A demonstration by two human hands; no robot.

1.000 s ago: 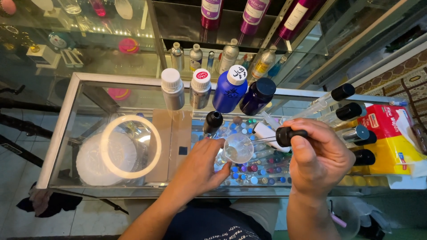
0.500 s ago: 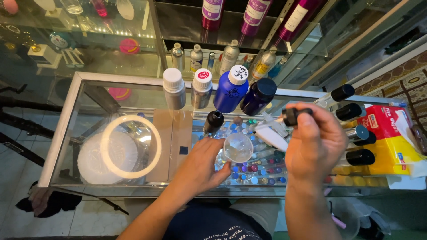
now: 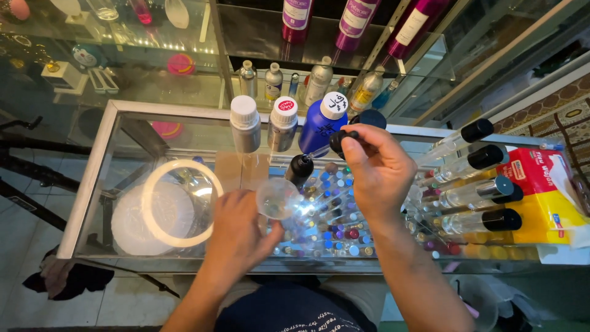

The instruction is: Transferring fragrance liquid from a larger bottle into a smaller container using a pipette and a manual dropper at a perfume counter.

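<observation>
While the left hand (image 3: pixel 236 230) steadies a small clear glass (image 3: pixel 278 198), the dropper (image 3: pixel 337 140) hangs up-right of it.
Right hand (image 3: pixel 378 169) fingers pinch its black bulb, glass tip slanting down-left toward the black-capped bottle (image 3: pixel 299 167).

— What stands at the back of the tabletop (image 3: pixel 92 184)?
— Two capped canisters (image 3: pixel 245 123) side by side, with a big bottle (image 3: pixel 320 123) just right of them and a dark jar (image 3: pixel 369 117) behind the right hand (image 3: pixel 378 169)

— And in front of those?
— A small dropper bottle (image 3: pixel 299 169), just behind the clear cup (image 3: pixel 278 198). The left hand (image 3: pixel 236 233) sits at the cup's near left side; the right hand is to the cup's right, holding a dropper cap (image 3: pixel 342 141) above the small bottle

— Further out?
— A ring light (image 3: pixel 182 203) lies on the left. On the right, a row of long vials (image 3: pixel 470 166) lies on its side, with a tissue pack (image 3: pixel 544 190) at the far right edge
</observation>
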